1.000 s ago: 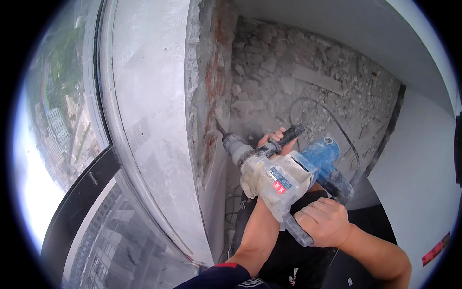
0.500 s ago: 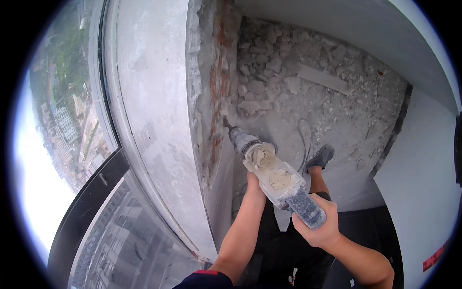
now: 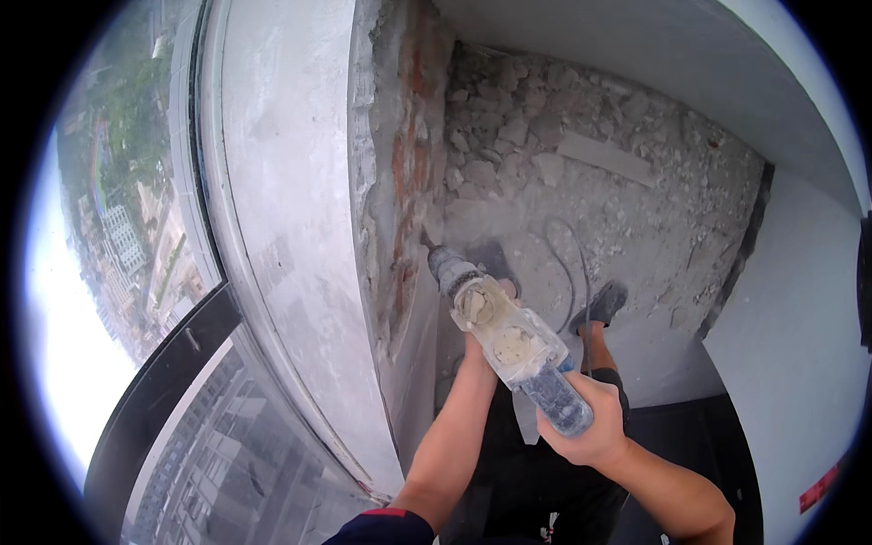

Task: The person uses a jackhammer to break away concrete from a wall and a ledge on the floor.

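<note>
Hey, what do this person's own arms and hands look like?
The left forearm is bare below a dark navy sleeve with red trim at its edge. The right forearm is bare too, with no sleeve in view. The right grip is an ungloved hand; the left grip is mostly hidden. No watch or bracelet shows.

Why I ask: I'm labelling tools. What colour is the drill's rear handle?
Rear handle: dusty blue-grey, best in head view.

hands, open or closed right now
Left hand: mostly hidden behind the power tool; grip cannot be told.
Right hand: closed around the tool's rear handle.
</note>
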A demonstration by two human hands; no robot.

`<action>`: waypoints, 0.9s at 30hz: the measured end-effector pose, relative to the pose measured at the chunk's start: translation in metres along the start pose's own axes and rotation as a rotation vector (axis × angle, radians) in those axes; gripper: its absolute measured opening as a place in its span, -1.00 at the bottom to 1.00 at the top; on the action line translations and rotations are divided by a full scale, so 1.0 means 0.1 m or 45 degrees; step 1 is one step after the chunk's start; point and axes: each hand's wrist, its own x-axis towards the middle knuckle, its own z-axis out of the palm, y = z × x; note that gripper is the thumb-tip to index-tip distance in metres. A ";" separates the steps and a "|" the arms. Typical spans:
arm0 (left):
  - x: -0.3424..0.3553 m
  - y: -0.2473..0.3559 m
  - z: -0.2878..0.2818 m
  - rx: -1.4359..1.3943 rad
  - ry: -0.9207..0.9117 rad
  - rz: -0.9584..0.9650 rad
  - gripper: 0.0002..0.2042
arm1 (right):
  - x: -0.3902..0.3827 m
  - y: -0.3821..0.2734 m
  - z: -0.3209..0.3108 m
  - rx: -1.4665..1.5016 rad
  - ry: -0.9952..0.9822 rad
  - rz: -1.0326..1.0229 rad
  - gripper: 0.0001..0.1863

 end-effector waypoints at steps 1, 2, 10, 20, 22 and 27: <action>-0.01 -0.04 -0.02 0.029 0.107 0.011 -0.82 | -0.02 0.05 0.00 -0.007 0.018 -0.013 -0.74; -0.04 -0.11 0.18 0.175 0.123 0.135 -0.82 | -0.03 0.09 -0.02 -0.011 0.032 -0.038 -0.75; -0.17 -0.17 0.27 0.406 -0.082 0.134 -0.78 | -0.04 0.04 0.38 -0.361 0.082 -0.267 -0.72; 0.04 -0.82 0.63 0.457 -0.447 0.685 -0.82 | -0.65 0.36 -0.17 -0.389 0.194 -0.461 -0.63; 0.18 -0.81 0.64 0.431 -0.523 0.760 -0.83 | -0.63 0.50 -0.29 -0.356 0.177 -0.514 -0.63; 0.35 -0.70 0.72 0.357 -0.165 0.719 -0.82 | -0.25 0.67 -0.58 -0.275 0.096 -0.635 -0.64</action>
